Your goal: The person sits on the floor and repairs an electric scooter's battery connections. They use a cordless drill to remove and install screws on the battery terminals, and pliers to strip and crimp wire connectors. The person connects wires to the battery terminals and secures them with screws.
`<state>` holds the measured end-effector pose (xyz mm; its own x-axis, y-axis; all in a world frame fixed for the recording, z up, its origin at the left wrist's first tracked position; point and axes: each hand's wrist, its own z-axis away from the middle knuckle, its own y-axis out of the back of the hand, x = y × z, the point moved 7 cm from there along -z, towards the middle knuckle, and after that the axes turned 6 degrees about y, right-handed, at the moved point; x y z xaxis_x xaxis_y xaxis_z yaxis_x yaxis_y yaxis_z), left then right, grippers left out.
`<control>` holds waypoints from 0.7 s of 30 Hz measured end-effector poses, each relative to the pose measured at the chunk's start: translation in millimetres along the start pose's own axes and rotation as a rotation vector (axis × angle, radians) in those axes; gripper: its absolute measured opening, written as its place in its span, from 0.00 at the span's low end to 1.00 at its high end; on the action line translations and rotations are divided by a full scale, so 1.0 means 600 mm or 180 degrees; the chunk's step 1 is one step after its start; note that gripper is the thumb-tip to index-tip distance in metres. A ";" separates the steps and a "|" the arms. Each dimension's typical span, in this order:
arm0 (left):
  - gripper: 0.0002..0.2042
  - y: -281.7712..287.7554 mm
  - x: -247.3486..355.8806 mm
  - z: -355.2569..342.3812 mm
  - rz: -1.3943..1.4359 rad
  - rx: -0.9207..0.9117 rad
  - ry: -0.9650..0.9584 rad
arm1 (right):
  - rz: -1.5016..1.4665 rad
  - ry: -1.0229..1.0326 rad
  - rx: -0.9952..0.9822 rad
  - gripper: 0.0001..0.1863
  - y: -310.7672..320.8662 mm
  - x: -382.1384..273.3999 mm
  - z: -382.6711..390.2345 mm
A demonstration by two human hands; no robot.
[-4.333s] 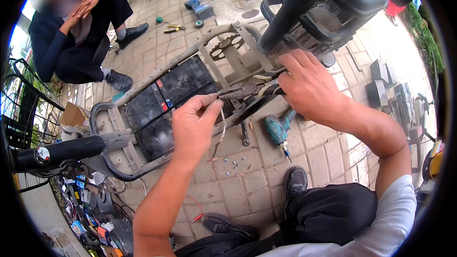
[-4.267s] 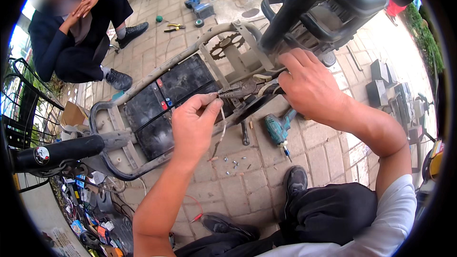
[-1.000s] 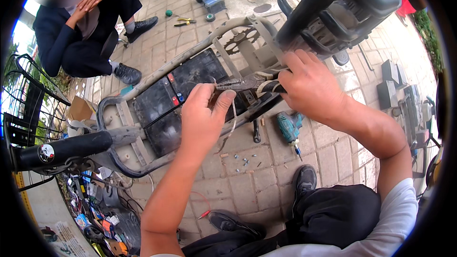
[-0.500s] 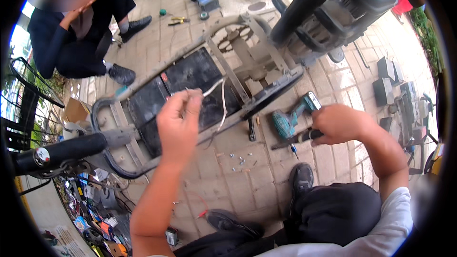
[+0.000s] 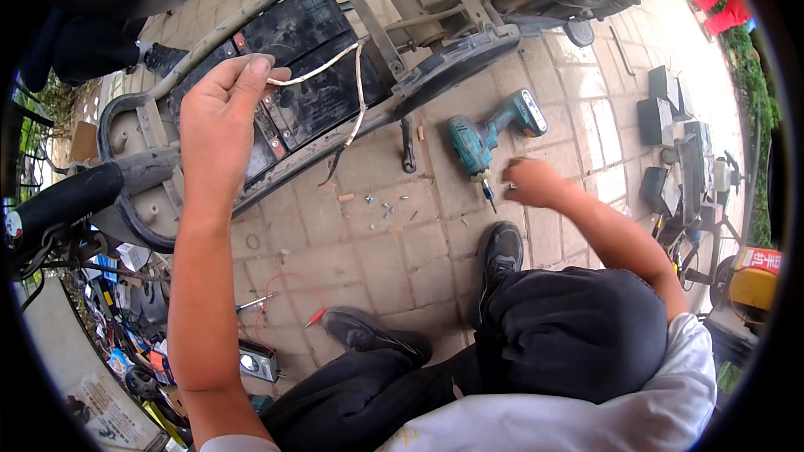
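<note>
Between thumb and fingertips of my left hand is the end of a thin white wire. The wire runs right over black batteries, bends sharply and hangs down past the edge of the vehicle's metal frame. My right hand is closed, fingers curled, just above the paving. Whatever it may hold is hidden by the hand. Beside it lies a teal cordless drill with a bit in its chuck, apart from the fingers.
A dark ratchet-like tool and several screws lie on the paving. Near my shoe are a red-tipped lead and a small metal device. Tools are heaped at left; dark boxes stand right. Another person crouches far left.
My view has shifted, so the vehicle sits higher in it. The left hand has drawn the wire's end leftward. The dark bar-like tool seen in my right hand no longer shows.
</note>
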<state>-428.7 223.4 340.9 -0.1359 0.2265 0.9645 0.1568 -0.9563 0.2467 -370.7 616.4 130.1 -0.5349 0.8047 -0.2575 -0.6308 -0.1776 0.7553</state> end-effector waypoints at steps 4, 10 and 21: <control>0.15 0.003 0.008 0.006 0.0053 0.0081 -0.0169 | -0.0284 0.1331 0.0643 0.11 -0.008 -0.165 -0.122; 0.16 0.015 0.000 0.027 -0.0546 0.0188 -0.0275 | 0.0244 0.1637 0.0477 0.09 -0.061 -0.252 -0.217; 0.08 0.051 -0.099 0.025 0.0752 -0.0216 0.0958 | -0.0340 0.1607 0.0373 0.11 0.023 -0.272 -0.157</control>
<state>-401.0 183.6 292.3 -0.3862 -0.0563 0.9207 0.1546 -0.9880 0.0044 -345.1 428.9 125.9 -0.6934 0.4368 -0.5731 -0.6450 -0.0216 0.7639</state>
